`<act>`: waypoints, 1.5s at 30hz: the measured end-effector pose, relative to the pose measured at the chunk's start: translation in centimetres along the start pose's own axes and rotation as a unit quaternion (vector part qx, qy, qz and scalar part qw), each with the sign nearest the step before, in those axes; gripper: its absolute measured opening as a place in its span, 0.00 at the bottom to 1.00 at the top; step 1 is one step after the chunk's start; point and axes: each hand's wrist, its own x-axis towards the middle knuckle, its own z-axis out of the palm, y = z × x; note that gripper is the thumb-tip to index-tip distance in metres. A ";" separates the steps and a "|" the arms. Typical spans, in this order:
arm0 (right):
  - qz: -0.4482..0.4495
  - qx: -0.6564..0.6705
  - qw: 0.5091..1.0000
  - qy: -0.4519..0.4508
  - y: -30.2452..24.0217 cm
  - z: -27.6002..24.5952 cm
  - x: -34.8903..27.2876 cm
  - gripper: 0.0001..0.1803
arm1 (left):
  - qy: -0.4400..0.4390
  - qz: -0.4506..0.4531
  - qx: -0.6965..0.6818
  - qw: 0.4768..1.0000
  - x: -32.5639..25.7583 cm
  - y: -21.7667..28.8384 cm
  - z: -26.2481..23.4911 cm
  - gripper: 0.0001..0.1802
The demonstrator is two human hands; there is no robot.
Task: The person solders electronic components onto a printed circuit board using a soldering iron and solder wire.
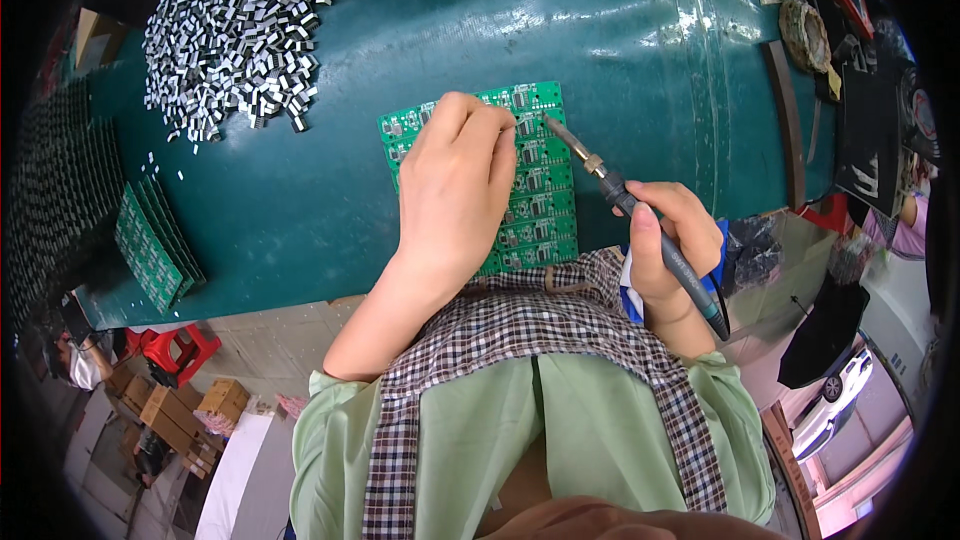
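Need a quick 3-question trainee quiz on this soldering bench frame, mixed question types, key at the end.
1. True or false: the right hand holds the soldering iron like a pen, its tip at the green circuit board.
2. Where does the left hand rest?
A. on the pile of small parts
B. on the circuit board
C. on the stack of boards at the table's left edge
3. Fill in: the pile of small black-and-white parts lies on the ____ table mat.

Key: 1 true; 2 B; 3 green (teal).
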 end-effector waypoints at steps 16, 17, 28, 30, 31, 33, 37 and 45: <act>-0.028 0.004 0.999 -0.029 0.0 0.3 0.0 0.07 | -0.025 -0.010 -0.009 1.000 -0.4 0.2 0.6 0.06; -0.025 0.006 0.999 -0.031 0.0 0.3 -0.1 0.07 | -0.021 -0.007 -0.007 1.000 -0.4 0.2 0.6 0.06; -0.082 0.000 0.997 -0.002 -0.1 -0.7 -1.0 0.07 | -0.027 -0.041 -0.009 0.999 -1.8 0.5 0.1 0.05; -0.079 -0.004 0.997 -0.013 0.0 -0.7 -1.1 0.07 | -0.016 -0.027 -0.018 0.999 -1.9 0.4 0.3 0.06; -0.077 -0.001 0.997 -0.013 0.0 -0.7 -1.1 0.07 | -0.006 -0.014 -0.027 1.000 -2.0 0.4 0.4 0.06; -0.074 -0.011 0.997 -0.022 0.0 -0.6 -1.1 0.07 | -0.012 -0.016 -0.025 1.000 -2.1 0.3 0.5 0.07; -0.078 -0.014 0.996 -0.027 0.1 -0.5 -1.0 0.06 | -0.016 -0.008 -0.029 0.999 -2.1 0.3 0.7 0.07; -0.073 -0.019 0.997 -0.031 -0.2 -0.5 -1.7 0.06 | -0.031 0.015 -0.025 0.999 -2.1 0.4 0.9 0.06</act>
